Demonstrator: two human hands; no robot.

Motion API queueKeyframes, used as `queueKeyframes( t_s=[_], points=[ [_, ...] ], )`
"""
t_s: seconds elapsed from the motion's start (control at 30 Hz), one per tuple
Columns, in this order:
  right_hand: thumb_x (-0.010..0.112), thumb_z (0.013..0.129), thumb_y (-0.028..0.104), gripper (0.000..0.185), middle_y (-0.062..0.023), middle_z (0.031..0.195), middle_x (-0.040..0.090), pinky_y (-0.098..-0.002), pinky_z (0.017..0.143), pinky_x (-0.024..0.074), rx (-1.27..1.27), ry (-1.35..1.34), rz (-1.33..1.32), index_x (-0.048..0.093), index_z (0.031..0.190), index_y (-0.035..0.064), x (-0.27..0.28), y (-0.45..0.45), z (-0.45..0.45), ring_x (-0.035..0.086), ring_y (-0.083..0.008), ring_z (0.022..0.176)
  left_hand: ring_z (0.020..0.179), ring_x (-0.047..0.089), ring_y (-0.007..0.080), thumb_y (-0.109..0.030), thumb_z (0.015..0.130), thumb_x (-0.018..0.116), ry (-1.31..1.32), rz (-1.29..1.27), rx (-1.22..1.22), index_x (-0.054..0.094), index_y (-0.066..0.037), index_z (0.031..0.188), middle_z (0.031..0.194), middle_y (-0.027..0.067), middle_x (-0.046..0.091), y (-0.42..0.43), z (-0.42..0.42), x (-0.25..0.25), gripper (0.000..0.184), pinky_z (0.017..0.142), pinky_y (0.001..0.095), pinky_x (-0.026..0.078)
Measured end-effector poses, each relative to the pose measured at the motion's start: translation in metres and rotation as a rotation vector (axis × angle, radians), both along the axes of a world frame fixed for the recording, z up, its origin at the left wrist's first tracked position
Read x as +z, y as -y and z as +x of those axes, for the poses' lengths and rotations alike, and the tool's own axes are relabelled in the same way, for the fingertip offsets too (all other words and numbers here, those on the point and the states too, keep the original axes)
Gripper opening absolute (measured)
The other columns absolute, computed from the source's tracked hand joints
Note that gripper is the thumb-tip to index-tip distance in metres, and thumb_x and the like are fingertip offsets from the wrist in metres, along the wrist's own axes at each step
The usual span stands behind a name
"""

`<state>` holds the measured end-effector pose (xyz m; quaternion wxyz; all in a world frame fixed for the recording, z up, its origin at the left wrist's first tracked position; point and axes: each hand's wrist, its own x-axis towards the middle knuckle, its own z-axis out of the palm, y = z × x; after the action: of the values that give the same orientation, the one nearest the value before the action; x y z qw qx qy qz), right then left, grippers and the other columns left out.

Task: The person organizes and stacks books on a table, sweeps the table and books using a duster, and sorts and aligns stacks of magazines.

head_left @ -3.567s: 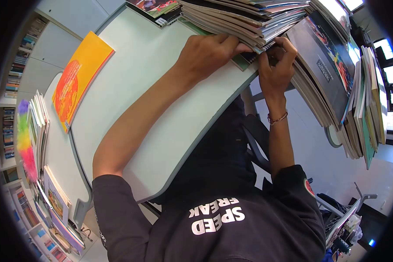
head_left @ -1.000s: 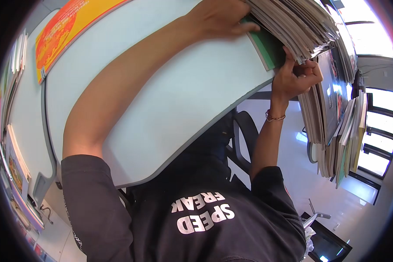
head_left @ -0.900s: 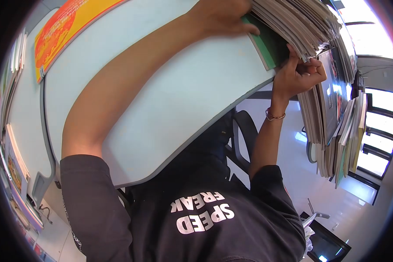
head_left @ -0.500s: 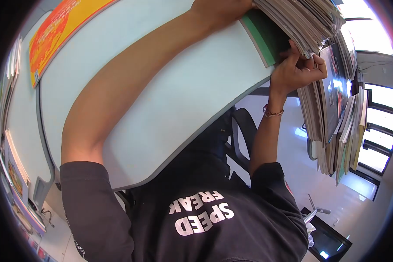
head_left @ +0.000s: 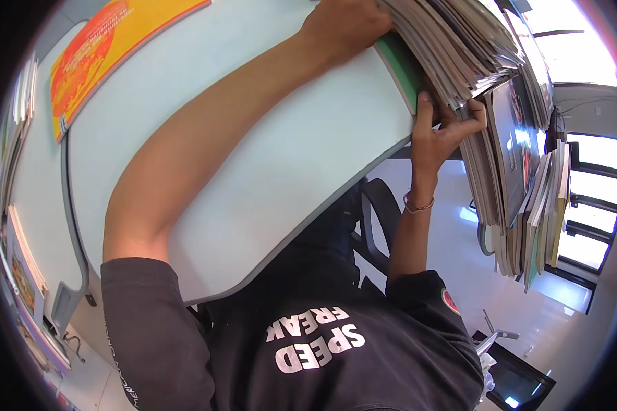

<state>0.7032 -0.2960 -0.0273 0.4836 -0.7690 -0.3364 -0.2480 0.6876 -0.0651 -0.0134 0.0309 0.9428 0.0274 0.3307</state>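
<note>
A thick stack of magazines [head_left: 452, 48], their page edges fanned, stands at the desk's upper right. My left hand [head_left: 346, 27] is closed against the stack's left side, its fingertips partly hidden there. Lower down, my right hand [head_left: 439, 137] grips the stack's near end, with the thumb up by a green-edged book [head_left: 399, 68] and bent fingers at the magazines' edges. That green-edged book lies under the stack on the pale desk [head_left: 253, 171].
An orange and yellow book [head_left: 110, 55] lies at the upper left. More books [head_left: 528, 212] stand in piles beyond the desk's right edge. Others line the far left [head_left: 27, 267]. A black chair [head_left: 380, 212] stands by the desk edge.
The stack has shifted slightly left. My right hand has moved left and a little down, its thumb now by the green-edged book; my left hand stays at the stack's side.
</note>
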Motion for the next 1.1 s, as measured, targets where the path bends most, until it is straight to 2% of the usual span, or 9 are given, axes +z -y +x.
queueKeyframes(
  t_s=[0.13,0.27,0.43,0.63,0.77,0.83,0.87,0.93,1.1],
  points=[
    [0.066,0.096,0.002,0.055,-0.0166,0.117,0.056,-0.0324,0.079,0.0526,0.056,-0.136,0.154,0.028,0.135,0.0072,-0.002,-0.003,-0.004,0.067,-0.0214,0.085,0.065,0.066,0.0256,-0.018,0.089,0.066,0.065,0.102,-0.039,0.069,-0.004,0.089,0.085,0.0109,0.072,-0.002,-0.008,0.005,0.015,0.056,0.0362,0.053],
    [0.061,0.096,0.000,0.044,-0.0160,0.106,0.064,-0.0267,0.073,0.0480,0.058,-0.172,0.226,0.036,0.133,0.0046,-0.012,-0.001,-0.006,0.065,-0.0169,0.082,0.075,0.068,0.0248,-0.030,0.098,0.067,0.068,0.103,0.052,0.069,-0.010,0.096,0.088,0.0063,0.071,0.003,-0.024,0.009,0.021,0.064,0.0365,0.054],
    [0.058,0.093,-0.004,0.041,-0.0139,0.101,0.067,-0.0237,0.072,0.0464,0.075,-0.122,0.282,0.043,0.130,0.0015,-0.019,-0.002,-0.007,0.063,-0.0146,0.081,0.074,0.069,0.0249,-0.024,0.092,0.070,0.120,0.094,-0.027,0.069,-0.010,0.092,0.086,0.0071,0.070,-0.005,-0.024,0.007,0.014,0.065,0.0371,0.055],
    [0.058,0.088,-0.006,0.042,-0.0099,0.094,0.067,-0.0222,0.069,0.0460,0.059,-0.108,0.376,0.046,0.128,0.0003,-0.022,-0.006,-0.007,0.062,-0.0139,0.075,0.076,0.069,0.0268,-0.023,0.091,0.070,0.155,0.063,-0.117,0.067,-0.010,0.094,0.083,0.0079,0.068,-0.009,-0.024,0.006,0.013,0.066,0.0399,0.054],
    [0.059,0.084,-0.007,0.040,-0.0079,0.084,0.066,-0.0226,0.065,0.0479,-0.020,-0.122,0.245,0.051,0.123,-0.0003,-0.017,0.001,-0.012,0.061,-0.0146,0.068,0.073,0.067,0.0295,-0.023,0.089,0.072,0.152,-0.092,-0.199,0.067,-0.009,0.091,0.079,0.0073,0.066,-0.009,-0.030,0.014,0.015,0.063,0.0407,0.052],
    [0.062,0.081,-0.007,0.030,-0.0076,0.080,0.066,-0.0239,0.060,0.0502,-0.102,0.258,0.082,0.058,0.110,0.0000,0.001,0.007,-0.011,0.061,-0.0154,0.061,0.068,0.064,0.0262,-0.020,0.088,0.073,0.037,-0.242,-0.212,0.067,-0.007,0.089,0.079,0.0068,0.067,-0.007,-0.039,0.026,0.014,0.062,0.0383,0.050],
    [0.062,0.081,-0.007,0.030,-0.0076,0.080,0.066,-0.0239,0.060,0.0502,-0.101,0.269,0.104,0.058,0.110,0.0000,0.011,0.012,-0.017,0.061,-0.0154,0.061,0.068,0.064,0.0262,-0.020,0.088,0.073,0.047,-0.220,-0.211,0.067,-0.007,0.089,0.079,0.0068,0.067,-0.008,-0.042,0.030,0.014,0.062,0.0383,0.050],
    [0.067,0.079,-0.008,0.023,-0.0070,0.079,0.068,-0.0260,0.059,0.0525,-0.082,0.187,0.287,0.061,0.100,0.0007,0.030,0.019,-0.029,0.061,-0.0158,0.058,0.062,0.058,0.0165,-0.015,0.090,0.074,-0.010,-0.501,-0.299,0.071,-0.003,0.094,0.080,0.0052,0.068,-0.009,-0.046,0.032,0.013,0.059,0.0306,0.047],
    [0.073,0.077,-0.008,0.025,-0.0072,0.078,0.071,-0.0257,0.059,0.0535,0.001,0.213,0.347,0.062,0.097,0.0012,0.050,0.001,-0.031,0.063,-0.0156,0.058,0.064,0.058,0.0139,-0.012,0.091,0.073,-0.113,-0.678,-0.158,0.071,-0.001,0.096,0.079,0.0041,0.069,-0.005,-0.046,0.036,0.013,0.061,0.0279,0.048]
  ],
)
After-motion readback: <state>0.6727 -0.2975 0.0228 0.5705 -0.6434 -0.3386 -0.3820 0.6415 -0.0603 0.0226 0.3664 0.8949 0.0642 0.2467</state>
